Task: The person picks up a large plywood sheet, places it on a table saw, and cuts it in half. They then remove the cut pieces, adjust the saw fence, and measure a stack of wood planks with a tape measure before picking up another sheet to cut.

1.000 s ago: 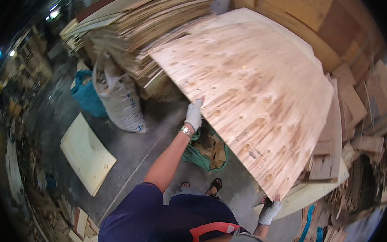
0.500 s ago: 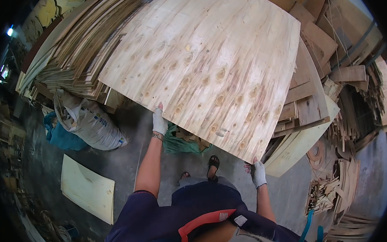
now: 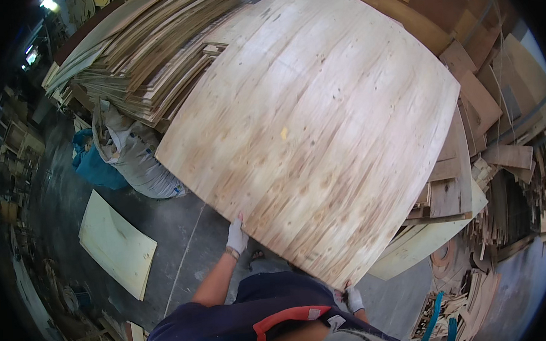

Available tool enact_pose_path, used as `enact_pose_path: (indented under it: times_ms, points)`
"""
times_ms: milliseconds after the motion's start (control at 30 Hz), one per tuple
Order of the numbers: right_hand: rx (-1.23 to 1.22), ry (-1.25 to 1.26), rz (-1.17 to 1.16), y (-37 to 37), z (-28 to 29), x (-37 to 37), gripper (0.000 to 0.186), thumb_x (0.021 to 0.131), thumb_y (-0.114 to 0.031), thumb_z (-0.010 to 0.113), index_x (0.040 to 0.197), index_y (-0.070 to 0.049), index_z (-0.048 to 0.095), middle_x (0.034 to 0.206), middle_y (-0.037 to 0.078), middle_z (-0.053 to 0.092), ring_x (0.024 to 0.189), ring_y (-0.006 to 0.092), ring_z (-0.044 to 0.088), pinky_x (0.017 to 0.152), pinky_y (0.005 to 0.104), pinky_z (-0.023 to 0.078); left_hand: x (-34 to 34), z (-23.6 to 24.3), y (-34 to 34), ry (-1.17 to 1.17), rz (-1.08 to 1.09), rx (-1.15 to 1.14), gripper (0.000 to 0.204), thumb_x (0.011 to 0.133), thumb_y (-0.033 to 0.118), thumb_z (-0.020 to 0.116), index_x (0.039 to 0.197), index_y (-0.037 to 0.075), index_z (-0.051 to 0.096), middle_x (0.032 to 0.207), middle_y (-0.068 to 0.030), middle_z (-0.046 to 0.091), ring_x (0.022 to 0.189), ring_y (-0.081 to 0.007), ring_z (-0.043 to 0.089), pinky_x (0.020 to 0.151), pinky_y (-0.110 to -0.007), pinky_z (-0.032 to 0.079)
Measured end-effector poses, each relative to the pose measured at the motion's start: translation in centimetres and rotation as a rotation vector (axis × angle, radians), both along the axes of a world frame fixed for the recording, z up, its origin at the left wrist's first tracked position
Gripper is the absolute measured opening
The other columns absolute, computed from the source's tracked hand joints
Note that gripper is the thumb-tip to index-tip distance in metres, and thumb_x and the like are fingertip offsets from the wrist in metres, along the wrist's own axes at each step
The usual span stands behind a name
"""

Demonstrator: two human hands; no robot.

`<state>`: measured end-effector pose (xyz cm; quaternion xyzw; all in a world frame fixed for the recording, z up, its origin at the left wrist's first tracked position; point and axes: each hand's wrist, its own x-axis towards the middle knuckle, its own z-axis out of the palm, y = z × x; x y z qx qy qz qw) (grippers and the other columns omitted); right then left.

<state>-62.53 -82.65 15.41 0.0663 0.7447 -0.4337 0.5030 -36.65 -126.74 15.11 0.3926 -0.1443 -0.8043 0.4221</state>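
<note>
Grey concrete floor [image 3: 183,238] is seen below, hemmed in by timber stock on nearly every side. A large pale plywood sheet [image 3: 314,124] is held up in front of the person, tilted and bowed, filling the middle of the view. The left hand [image 3: 236,235], in a white glove, is raised on an outstretched arm and is closed on the sheet's lower left edge, fingers set against the wood. The right hand [image 3: 353,298], also gloved, is kept low and close to the body and grips the sheet's bottom corner; only part of it is shown.

Behind the sheet to the upper left, a tall stack of thin veneer sheets [image 3: 147,59] is piled unevenly — its edges splay outward. Against that stack a grey woven sack [image 3: 136,160] is leaned, and a blue bag [image 3: 95,169] is set just beside it. A smaller cream board [image 3: 116,242] is laid flat on the floor, well apart from the hands. To the right, brown boards and offcuts [image 3: 477,133] are stacked beside the sheet, with loose scraps [image 3: 474,296] heaped lower down — partly hidden by the sheet's edge.
</note>
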Motion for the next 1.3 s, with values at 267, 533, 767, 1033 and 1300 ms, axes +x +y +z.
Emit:
enact_pose_path:
  times_ms: [267,533,767,1033,1300]
  points:
    - [0.046,-0.025,-0.385,4.9,-1.1,1.0,0.092,0.093,-0.080,0.024,0.127,-0.003,0.059,0.096,0.009,0.070,0.069,0.0224,0.065,0.055,0.0307,0.049,4.2,-3.3,7.8,-0.098,0.019,0.206,0.057,0.097,0.036,0.064,0.141,0.007,0.045,0.134,-0.0078,0.057,0.122,-0.0282,0.058,0.099,-0.048,0.053]
    - [-0.104,0.642,-0.482,-1.5,3.5,-14.8,0.064,0.102,-0.052,0.046,0.138,0.001,0.054,0.126,0.013,0.064,0.114,0.0204,0.062,0.094,0.0327,0.050,4.6,-5.8,8.4,-0.015,-0.132,0.335,0.070,0.094,0.056,0.059,0.149,0.016,0.041,0.144,-0.0080,0.050,0.131,-0.0296,0.050,0.103,-0.053,0.046]
    - [0.032,1.167,-0.220,-15.0,13.2,-29.3,0.062,0.097,-0.056,0.047,0.115,0.001,0.061,0.118,0.027,0.065,0.117,0.0414,0.060,0.097,0.0440,0.045,3.7,-4.5,9.2,-0.104,-0.198,0.310,0.084,0.088,0.070,0.056,0.151,0.017,0.038,0.152,-0.0076,0.042,0.137,-0.0331,0.043,0.109,-0.054,0.041]
    - [0.118,0.950,-0.211,-22.5,15.6,-41.0,0.084,0.084,-0.073,0.054,0.102,0.008,0.066,0.104,0.030,0.068,0.105,0.0407,0.065,0.092,0.0436,0.048,5.0,-7.0,10.8,-0.256,-0.166,0.300,0.089,0.085,0.075,0.055,0.151,0.017,0.039,0.154,-0.0058,0.041,0.138,-0.0292,0.041,0.109,-0.053,0.041]
    - [0.114,1.058,-0.256,-21.0,20.6,-38.3,0.083,0.079,-0.070,0.064,0.099,0.011,0.068,0.101,0.032,0.069,0.098,0.0416,0.068,0.087,0.0463,0.052,4.2,-8.2,12.4,-0.152,-0.226,0.296,0.088,0.086,0.076,0.050,0.151,0.018,0.039,0.155,-0.0055,0.040,0.140,-0.0273,0.039,0.111,-0.051,0.039]
